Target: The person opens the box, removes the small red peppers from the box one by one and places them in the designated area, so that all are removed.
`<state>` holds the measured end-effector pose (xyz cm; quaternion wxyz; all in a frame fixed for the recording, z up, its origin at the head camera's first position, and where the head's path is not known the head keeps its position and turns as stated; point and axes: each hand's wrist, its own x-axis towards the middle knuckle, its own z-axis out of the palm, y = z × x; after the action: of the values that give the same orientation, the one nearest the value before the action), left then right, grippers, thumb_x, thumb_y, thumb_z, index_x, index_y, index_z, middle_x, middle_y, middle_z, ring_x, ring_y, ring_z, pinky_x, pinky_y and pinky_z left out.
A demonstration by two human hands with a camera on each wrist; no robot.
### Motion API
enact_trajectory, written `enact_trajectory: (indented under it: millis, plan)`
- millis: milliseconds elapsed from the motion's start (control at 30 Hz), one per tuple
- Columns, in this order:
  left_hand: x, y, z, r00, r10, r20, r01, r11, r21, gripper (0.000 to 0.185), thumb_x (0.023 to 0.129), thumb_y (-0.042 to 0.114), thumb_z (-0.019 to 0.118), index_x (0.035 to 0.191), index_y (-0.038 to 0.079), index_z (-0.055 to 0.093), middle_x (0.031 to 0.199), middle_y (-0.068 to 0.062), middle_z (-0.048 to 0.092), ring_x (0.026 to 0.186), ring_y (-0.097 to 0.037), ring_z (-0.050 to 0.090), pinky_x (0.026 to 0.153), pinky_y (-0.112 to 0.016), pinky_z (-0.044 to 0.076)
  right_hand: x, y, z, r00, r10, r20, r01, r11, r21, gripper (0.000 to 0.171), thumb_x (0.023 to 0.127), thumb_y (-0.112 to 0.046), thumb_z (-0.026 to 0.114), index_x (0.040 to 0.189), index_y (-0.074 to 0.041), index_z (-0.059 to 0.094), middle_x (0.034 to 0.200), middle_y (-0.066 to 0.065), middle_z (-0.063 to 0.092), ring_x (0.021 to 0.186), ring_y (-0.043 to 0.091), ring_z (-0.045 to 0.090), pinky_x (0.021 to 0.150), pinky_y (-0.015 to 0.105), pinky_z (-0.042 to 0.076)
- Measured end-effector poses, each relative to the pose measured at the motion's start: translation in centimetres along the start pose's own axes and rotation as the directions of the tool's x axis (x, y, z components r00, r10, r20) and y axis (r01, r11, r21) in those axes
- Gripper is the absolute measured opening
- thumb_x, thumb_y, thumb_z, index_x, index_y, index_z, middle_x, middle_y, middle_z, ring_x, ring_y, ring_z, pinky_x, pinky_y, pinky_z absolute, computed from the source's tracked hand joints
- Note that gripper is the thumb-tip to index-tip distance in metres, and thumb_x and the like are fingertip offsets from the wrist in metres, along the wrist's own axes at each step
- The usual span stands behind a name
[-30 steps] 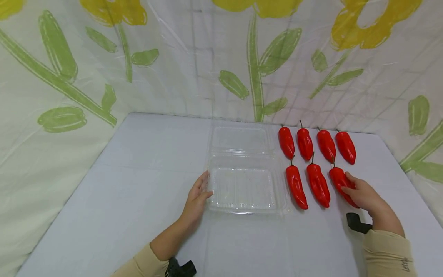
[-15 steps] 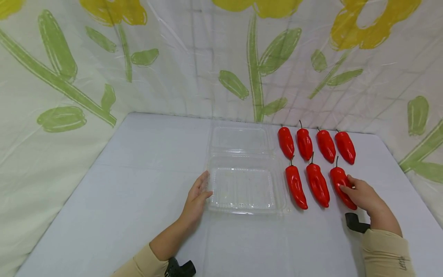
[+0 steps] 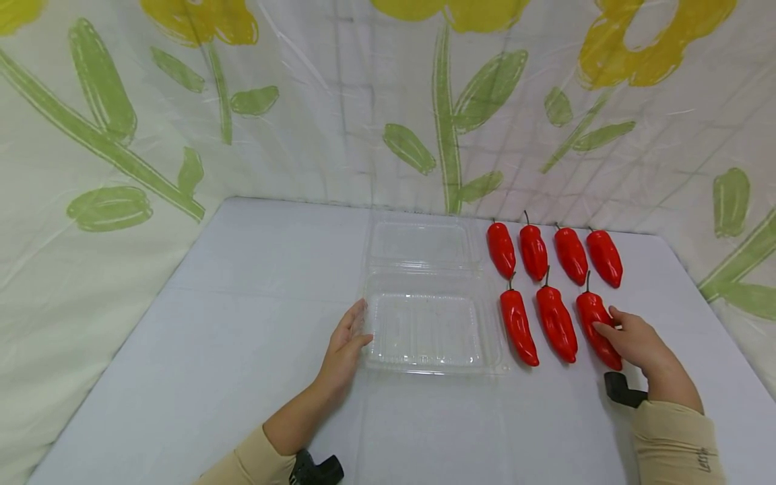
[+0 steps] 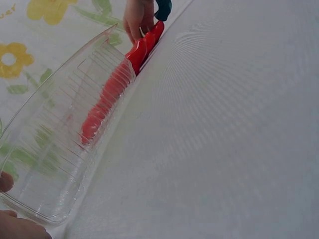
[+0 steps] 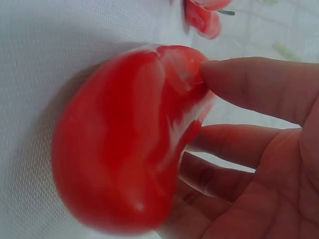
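An open clear plastic clamshell container [image 3: 427, 330] lies at mid-table, its lid [image 3: 421, 242] folded flat toward the wall. My left hand [image 3: 341, 357] holds the container's left side, thumb over the rim and fingers outside. At the near right end of the front row, my right hand [image 3: 636, 342] grips a glossy red pepper [image 3: 593, 320] between thumb and fingers. The right wrist view has this pepper [image 5: 114, 149] close up, blunt end toward the camera, over the white cloth. Its stem points toward the wall in the head view.
Two more peppers, one of them the middle pepper [image 3: 556, 323], lie left of the held one. A back row of several red peppers [image 3: 570, 256] sits near the table's far edge. Behind rises a flower-printed curtain [image 3: 303, 121]. White cloth [image 3: 182, 377] covers the table.
The pepper in my right hand has turned a little, its lower end shifting left and nearer to me. My right hand has moved slightly left; my left hand stays put.
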<state>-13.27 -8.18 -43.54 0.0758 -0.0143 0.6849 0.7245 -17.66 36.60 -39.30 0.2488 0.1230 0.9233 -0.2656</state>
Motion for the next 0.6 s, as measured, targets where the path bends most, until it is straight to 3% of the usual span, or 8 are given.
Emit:
enact_trajectory:
  millis: [233, 600]
  plan:
    - [-0.02, 0.08, 0.03, 1.0, 0.003, 0.001, -0.003, 1.0, -0.003, 0.061, 0.088, -0.003, 0.036, 0.147, 0.001, 0.018, 0.157, -0.012, 0.014, 0.146, -0.026, 0.006, 0.119, -0.045, 0.007, 0.05, 0.06, 0.08, 1.0, -0.002, -0.006, 0.002, 1.0, 0.001, 0.09, 0.091, -0.046, 0.049, 0.141, 0.013, 0.002, 0.127, 0.041, 0.031, 0.109, 0.048, 0.04, 0.077, 0.048, 0.054]
    - [0.01, 0.02, -0.01, 1.0, -0.002, 0.003, 0.002, 1.0, 0.001, 0.061, 0.088, -0.003, 0.036, 0.147, 0.002, 0.018, 0.157, -0.011, 0.013, 0.146, -0.025, 0.006, 0.119, -0.045, 0.007, 0.2, 0.23, 0.18, 0.999, 0.001, -0.053, -0.001, 1.0, -0.002, 0.084, 0.092, -0.038, 0.052, 0.141, 0.013, 0.008, 0.124, 0.039, 0.036, 0.106, 0.047, 0.041, 0.074, 0.042, 0.055]
